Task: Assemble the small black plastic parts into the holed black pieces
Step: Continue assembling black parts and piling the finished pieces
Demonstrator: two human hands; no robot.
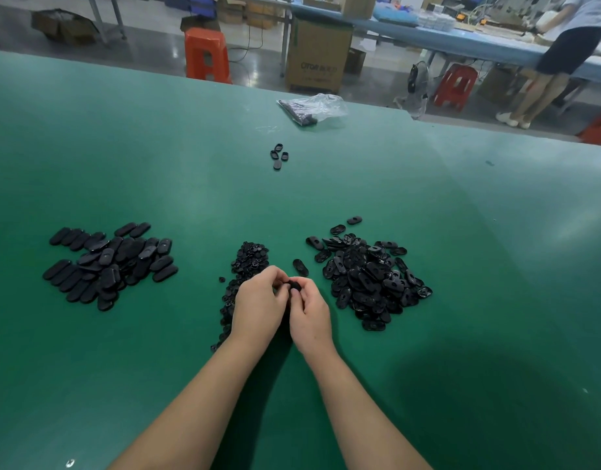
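Observation:
My left hand point(258, 303) and my right hand point(309, 313) meet at the middle of the green table, fingers curled round one black piece point(295, 286) held between them; most of it is hidden by the fingers. A heap of small black plastic parts point(248, 259) lies just beyond and under my left hand. To the right lies a heap of holed black oval pieces point(367, 279). One loose oval piece point(300, 267) lies just beyond my fingertips. On the left lies a pile of black oval pieces point(109, 262) without visible holes.
Several loose black pieces point(278, 157) lie farther back, and a clear plastic bag point(312, 108) lies near the far edge of the table point(156, 164). Beyond stand orange stools point(207, 56), a cardboard box point(317, 59) and a person point(560, 59) at another table.

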